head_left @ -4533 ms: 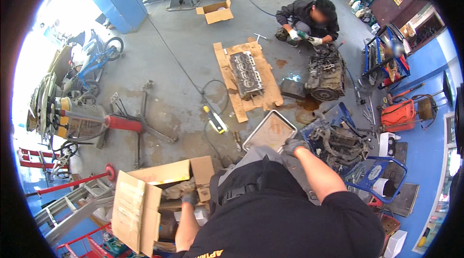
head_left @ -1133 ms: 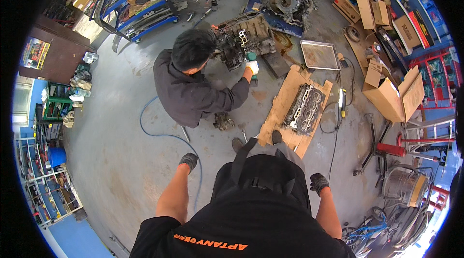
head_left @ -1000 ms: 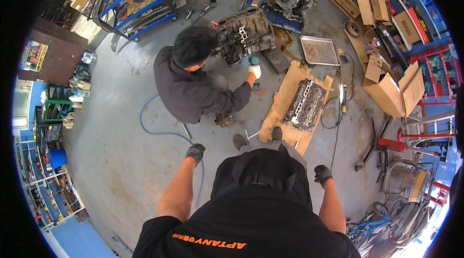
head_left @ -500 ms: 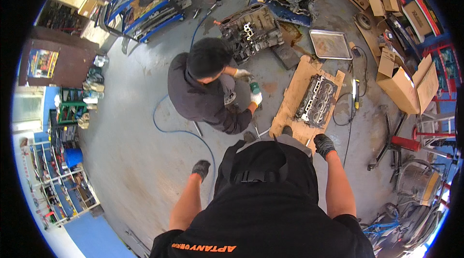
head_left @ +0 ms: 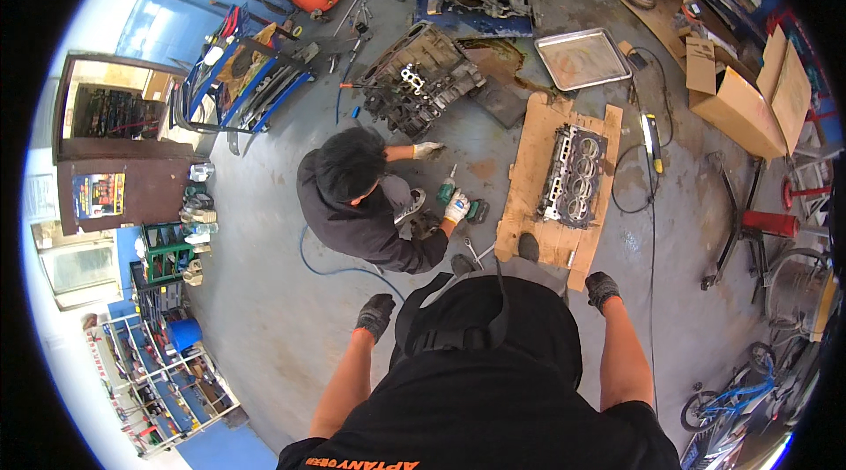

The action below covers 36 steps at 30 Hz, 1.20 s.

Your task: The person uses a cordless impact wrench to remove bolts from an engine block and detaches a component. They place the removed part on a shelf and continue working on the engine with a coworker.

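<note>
My left hand (head_left: 375, 315), in a dark grey work glove, hangs at my left side with its fingers curled in. On the other side, my right hand (head_left: 603, 290), gloved alike, is closed beside the lower end of a flat cardboard sheet (head_left: 534, 131). I see nothing in either hand. On the cardboard lies an engine cylinder head (head_left: 575, 176) with a row of round openings. Left of it a co-worker (head_left: 357, 206) crouches, one white-gloved hand on a green cordless drill (head_left: 476, 210) at floor level, the other reaching out toward the engine block (head_left: 421, 78).
Wrenches (head_left: 478, 252) lie near my shoes. Beyond the cardboard is a metal tray (head_left: 582, 60); right of it, a yellow-black work light (head_left: 652, 142) with a looping cable. A blue hose (head_left: 330, 269) crosses the floor at left. A red-and-black stand (head_left: 768, 223) and open carton (head_left: 751, 104) stand right.
The view has shifted, so the cardboard and head appear higher. The co-worker's one hand has moved out from the body, and the drill now shows its full length. My hands still hang at my sides.
</note>
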Each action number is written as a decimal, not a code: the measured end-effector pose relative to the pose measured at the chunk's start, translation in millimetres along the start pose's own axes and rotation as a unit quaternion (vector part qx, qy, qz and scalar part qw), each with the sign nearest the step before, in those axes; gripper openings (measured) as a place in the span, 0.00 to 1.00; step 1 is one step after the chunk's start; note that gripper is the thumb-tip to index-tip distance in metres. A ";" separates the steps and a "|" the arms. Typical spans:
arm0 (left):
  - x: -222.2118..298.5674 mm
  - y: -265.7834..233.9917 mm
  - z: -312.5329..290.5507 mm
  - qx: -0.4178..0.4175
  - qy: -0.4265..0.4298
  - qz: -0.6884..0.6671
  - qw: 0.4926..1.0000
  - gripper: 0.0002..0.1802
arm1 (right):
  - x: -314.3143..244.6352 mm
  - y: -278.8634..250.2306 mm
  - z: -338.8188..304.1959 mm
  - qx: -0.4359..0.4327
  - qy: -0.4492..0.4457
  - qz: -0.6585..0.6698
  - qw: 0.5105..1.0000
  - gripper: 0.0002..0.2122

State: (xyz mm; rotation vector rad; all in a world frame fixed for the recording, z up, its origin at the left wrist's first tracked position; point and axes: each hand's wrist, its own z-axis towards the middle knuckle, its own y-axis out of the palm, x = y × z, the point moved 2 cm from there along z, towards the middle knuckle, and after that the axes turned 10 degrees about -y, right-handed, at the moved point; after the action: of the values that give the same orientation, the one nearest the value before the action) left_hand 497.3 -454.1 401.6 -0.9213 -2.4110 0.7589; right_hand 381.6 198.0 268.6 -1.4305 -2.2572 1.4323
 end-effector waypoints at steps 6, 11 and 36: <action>135.0 -21.5 -25.9 0.031 0.167 0.072 0.983 0.15 | 74.3 106.7 -40.5 0.090 0.151 0.364 0.915 0.09; 162.0 -13.0 -34.4 0.080 0.334 0.325 0.881 0.15 | 101.1 138.0 -60.5 -0.068 0.199 0.276 0.938 0.25; 120.4 -4.0 -46.6 0.041 0.044 0.066 0.996 0.19 | 118.2 63.7 -35.8 -0.070 0.086 0.110 0.988 0.24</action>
State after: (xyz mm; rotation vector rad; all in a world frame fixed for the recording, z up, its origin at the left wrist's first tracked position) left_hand 440.7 -356.1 463.9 -1.0654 -2.2443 0.8407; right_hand 376.7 317.2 197.4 -1.8191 -2.1864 1.1688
